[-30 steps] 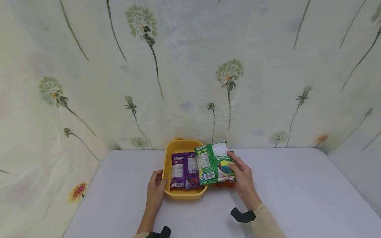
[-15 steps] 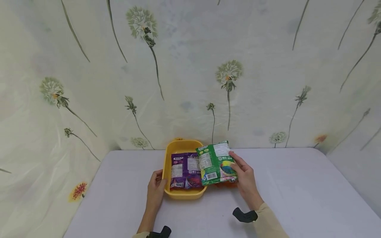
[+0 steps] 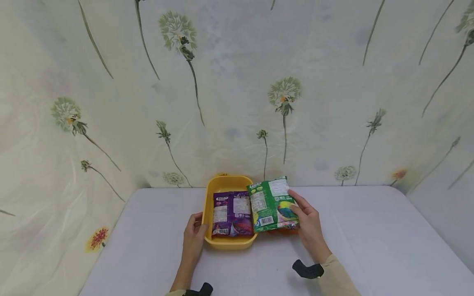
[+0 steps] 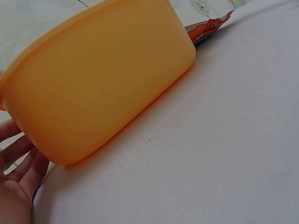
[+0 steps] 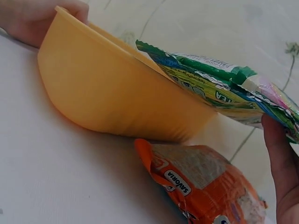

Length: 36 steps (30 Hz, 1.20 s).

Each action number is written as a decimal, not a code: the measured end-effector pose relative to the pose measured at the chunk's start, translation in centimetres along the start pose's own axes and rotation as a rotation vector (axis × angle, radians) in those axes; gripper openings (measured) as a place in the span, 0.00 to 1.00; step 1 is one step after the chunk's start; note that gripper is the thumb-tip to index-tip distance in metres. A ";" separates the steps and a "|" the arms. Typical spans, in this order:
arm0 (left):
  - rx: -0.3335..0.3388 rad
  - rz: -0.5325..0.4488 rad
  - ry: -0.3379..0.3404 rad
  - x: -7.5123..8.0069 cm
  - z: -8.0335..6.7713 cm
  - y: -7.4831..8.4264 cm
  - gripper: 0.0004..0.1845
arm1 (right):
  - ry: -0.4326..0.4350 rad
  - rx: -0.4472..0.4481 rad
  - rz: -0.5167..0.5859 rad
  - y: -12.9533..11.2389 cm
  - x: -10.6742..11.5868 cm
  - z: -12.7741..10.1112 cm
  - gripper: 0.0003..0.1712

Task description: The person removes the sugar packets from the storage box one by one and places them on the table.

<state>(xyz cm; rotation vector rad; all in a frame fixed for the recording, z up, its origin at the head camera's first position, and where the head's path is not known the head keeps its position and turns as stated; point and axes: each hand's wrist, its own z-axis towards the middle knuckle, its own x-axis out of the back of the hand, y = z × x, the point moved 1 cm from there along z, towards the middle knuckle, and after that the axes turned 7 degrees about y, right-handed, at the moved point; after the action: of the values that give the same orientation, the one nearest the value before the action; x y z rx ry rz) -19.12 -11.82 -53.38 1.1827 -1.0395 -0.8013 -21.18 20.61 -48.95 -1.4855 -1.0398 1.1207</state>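
My left hand [image 3: 194, 234] grips the left side of a yellow plastic tub [image 3: 229, 246], its thumb at the rim and fingers along the outer wall. Inside the tub lies a purple snack packet [image 3: 232, 214] with printed labels; whether others lie beneath it is hidden. My right hand [image 3: 310, 224] pinches the right edge of a green candy packet [image 3: 270, 205], thumb on top and a finger [image 5: 276, 149] below. The green packet is tilted, its left edge overlapping the tub's right rim. Beneath it, an orange packet [image 5: 201, 179] marked "SAVORIA" rests on the table beside the tub.
A white-covered table [image 3: 363, 238] bears everything. Behind it hangs a pale sheet [image 3: 229, 102] with a dandelion print, close to the tub's far end. A black wrist mount [image 3: 308, 269] sits on the right forearm, and another [image 3: 200, 289] on the left.
My right hand has drawn the green packet slightly to the right, so more of the purple packet and the tub's right rim shows. The left hand and the tub have stayed put.
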 end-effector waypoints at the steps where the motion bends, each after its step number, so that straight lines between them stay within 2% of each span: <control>1: 0.001 0.003 -0.003 0.0 0.0 0.0 0.19 | 0.004 0.001 -0.003 0.0 0.1 0.0 0.26; 6: -0.004 0.013 -0.006 -0.1 -0.1 -0.1 0.18 | 0.009 0.022 0.002 -0.2 0.5 0.0 0.26; 7: -0.011 0.013 -0.002 -0.2 0.0 -0.6 0.18 | 0.012 0.028 0.003 -0.2 0.6 0.0 0.26; 15: -0.015 0.019 0.008 -0.3 -0.1 -0.5 0.18 | 0.022 0.052 0.004 -0.2 1.5 0.2 0.27; 22: 0.000 0.017 0.007 -0.3 0.0 -0.7 0.18 | -0.016 0.060 0.082 -0.3 2.6 0.3 0.29; 36: 0.005 0.018 0.001 -0.1 0.2 -0.5 0.18 | 0.027 0.063 0.047 -0.2 3.9 0.7 0.29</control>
<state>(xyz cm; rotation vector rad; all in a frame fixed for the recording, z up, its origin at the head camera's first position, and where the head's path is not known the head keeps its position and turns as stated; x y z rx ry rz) -19.32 -11.90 -53.86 1.1762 -1.0511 -0.7843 -21.00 24.59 -49.38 -1.4773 -0.9470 1.1531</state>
